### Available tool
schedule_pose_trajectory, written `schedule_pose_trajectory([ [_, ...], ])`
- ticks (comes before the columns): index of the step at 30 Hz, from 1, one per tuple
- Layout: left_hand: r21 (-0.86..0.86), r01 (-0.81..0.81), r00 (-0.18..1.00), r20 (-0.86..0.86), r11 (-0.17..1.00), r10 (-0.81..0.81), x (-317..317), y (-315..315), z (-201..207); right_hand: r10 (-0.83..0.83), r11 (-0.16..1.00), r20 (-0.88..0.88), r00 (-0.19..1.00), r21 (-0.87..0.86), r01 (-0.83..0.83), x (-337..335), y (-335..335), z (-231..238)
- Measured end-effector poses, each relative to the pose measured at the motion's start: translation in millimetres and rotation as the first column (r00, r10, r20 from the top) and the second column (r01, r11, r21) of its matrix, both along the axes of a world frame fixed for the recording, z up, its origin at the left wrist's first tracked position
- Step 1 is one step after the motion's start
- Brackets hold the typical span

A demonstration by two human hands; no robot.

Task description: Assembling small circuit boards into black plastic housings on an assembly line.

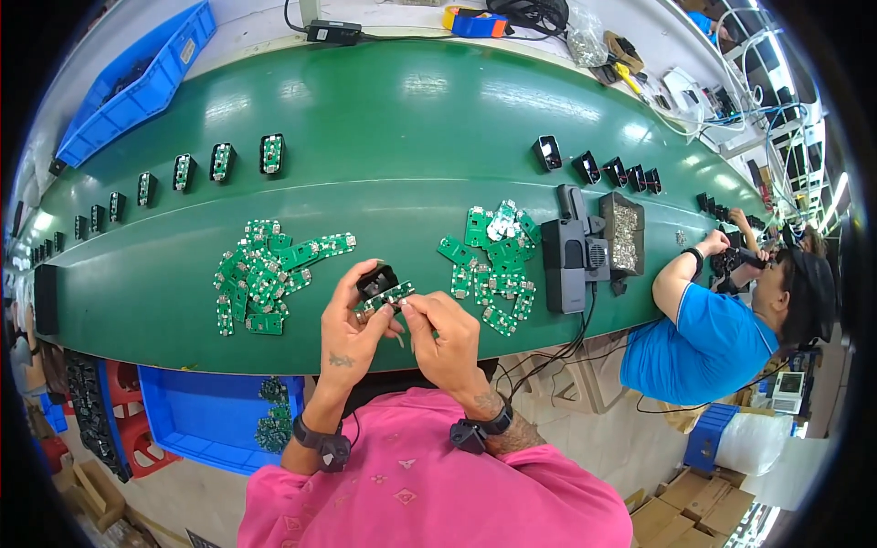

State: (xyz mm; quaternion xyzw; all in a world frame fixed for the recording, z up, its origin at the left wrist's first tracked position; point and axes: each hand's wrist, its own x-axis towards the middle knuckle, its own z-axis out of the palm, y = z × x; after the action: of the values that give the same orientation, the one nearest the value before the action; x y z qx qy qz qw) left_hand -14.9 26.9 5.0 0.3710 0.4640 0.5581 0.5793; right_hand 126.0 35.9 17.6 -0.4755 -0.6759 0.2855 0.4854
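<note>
My left hand is wrapped round a small black open-topped housing, holding it tilted above the near edge of the green table. A green circuit board lies across the housing's lower side, between my two hands. My right hand pinches the board's right end with thumb and forefinger. Left of my hands is a loose heap of green circuit boards. Another pile of boards, with some whitish pieces on top, lies to the right.
Black housings with boards inside stand in a row at far left; black housings stand at far right. A dark grey device sits beside a tray of small metal parts. Blue bins flank the table. A person in blue works at right.
</note>
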Motion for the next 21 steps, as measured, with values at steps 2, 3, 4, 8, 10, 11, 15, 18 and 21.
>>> schedule_pose_trajectory([
  [2,0.010,-0.001,1.000,-0.001,1.000,0.001,0.5,-1.1,3.6,0.025,1.000,0.098,0.995,0.004,-0.026,5.6,2.1,8.6],
  [3,0.044,-0.035,0.999,-0.026,0.998,0.036,2.1,-1.0,5.0,0.063,0.998,0.099,0.993,0.004,-0.064,8.5,3.7,6.1],
  [4,0.079,-0.068,0.996,-0.049,0.995,0.072,3.1,-1.1,6.2,0.061,0.998,0.100,0.993,0.004,-0.062,11.4,4.7,7.7],
  [8,0.101,-0.033,0.997,-0.070,0.994,0.041,1.3,-3.1,7.7,0.240,0.969,0.142,0.960,-0.088,-0.229,21.3,9.7,15.3],
  [10,0.133,0.013,0.995,-0.103,0.991,0.001,-0.9,-4.2,3.8,0.284,0.958,0.170,0.943,-0.092,-0.272,22.7,11.7,19.1],
  [11,0.131,0.012,0.995,-0.103,0.991,0.002,-1.0,-4.8,4.2,0.306,0.951,0.162,0.938,-0.096,-0.294,23.3,12.4,21.1],
  [15,0.140,0.018,0.997,-0.070,0.990,-0.008,-2.7,-10.1,12.0,0.344,0.936,0.119,0.931,-0.121,-0.330,22.3,11.9,24.6],
  [18,0.123,0.042,0.999,-0.011,0.992,-0.041,0.5,-10.5,16.2,0.314,0.946,0.140,0.939,-0.127,-0.298,29.2,11.3,33.2],
  [21,0.116,0.071,0.997,-0.011,0.991,-0.070,2.8,-9.1,21.6,0.274,0.955,0.142,0.951,-0.159,-0.251,32.7,8.2,42.2],
])
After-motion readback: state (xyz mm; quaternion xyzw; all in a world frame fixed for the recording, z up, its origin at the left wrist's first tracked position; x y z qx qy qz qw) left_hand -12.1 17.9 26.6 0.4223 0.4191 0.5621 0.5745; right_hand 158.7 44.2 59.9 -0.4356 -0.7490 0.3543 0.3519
